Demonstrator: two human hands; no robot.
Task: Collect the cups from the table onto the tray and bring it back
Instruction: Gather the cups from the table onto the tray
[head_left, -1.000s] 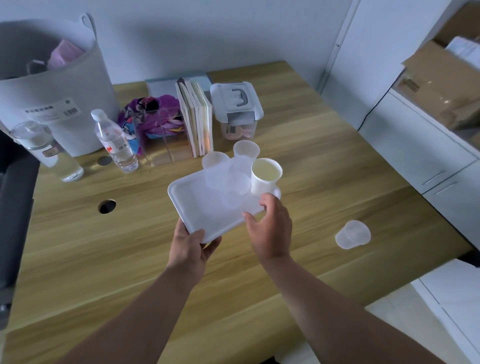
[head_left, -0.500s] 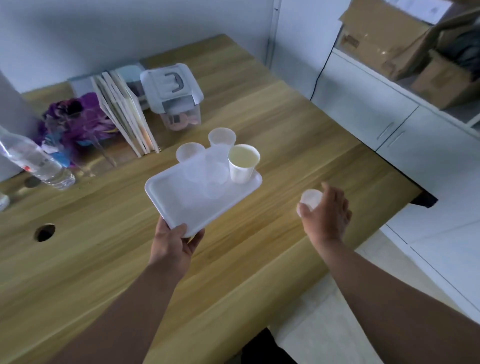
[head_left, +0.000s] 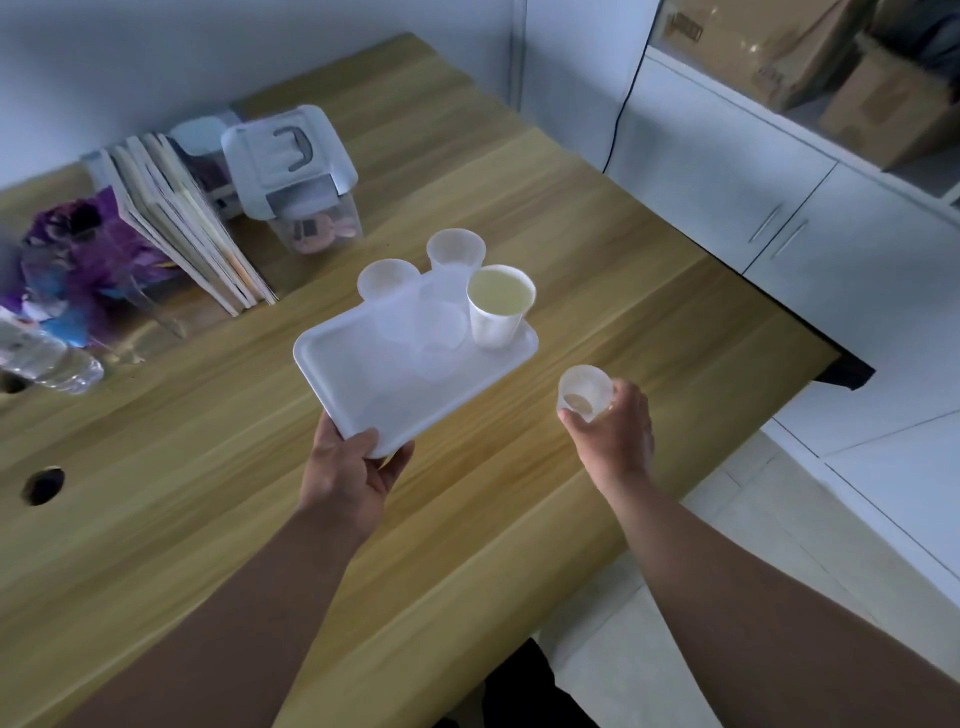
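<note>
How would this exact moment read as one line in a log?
left hand: holds white tray | tray: cups | right hand: holds clear plastic cup | next: cup onto tray

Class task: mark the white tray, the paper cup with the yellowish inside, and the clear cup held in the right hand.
white tray (head_left: 363, 384): head view, bare floor.
paper cup (head_left: 493, 325): head view, side wall.
clear cup (head_left: 584, 392): head view, wall.

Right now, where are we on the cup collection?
Done: three clear cups and a white paper cup stand at the far end of the tray, which the left hand holds by its near corner above the table. In hand: the right hand grips one more clear cup, off the tray. Left: set it on the tray, then carry the tray back. No other loose cups show.
</note>
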